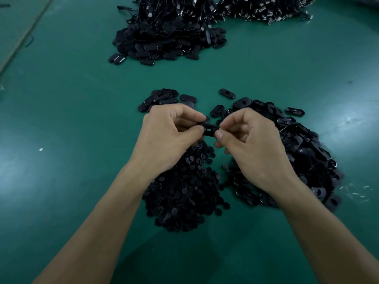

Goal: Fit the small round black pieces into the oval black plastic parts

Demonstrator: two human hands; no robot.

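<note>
Pinching one oval part (209, 130) between them, left hand (170, 138), right hand (250, 144), above table.

surface: green table mat (71, 119), glossy.
landmark: heap of small round black pieces (184, 191), front middle.
right of the heap: larger pile of oval shells (303, 152), just beside it.
beyond the heap: small cluster of oval parts (162, 97); a lone oval part (226, 93) right of that cluster.
far beyond the heap: big mound of oval parts (168, 42), with a tangle of cabled pieces (256, 7) behind it.
left of the heap: white speck (41, 149), well apart.
</note>
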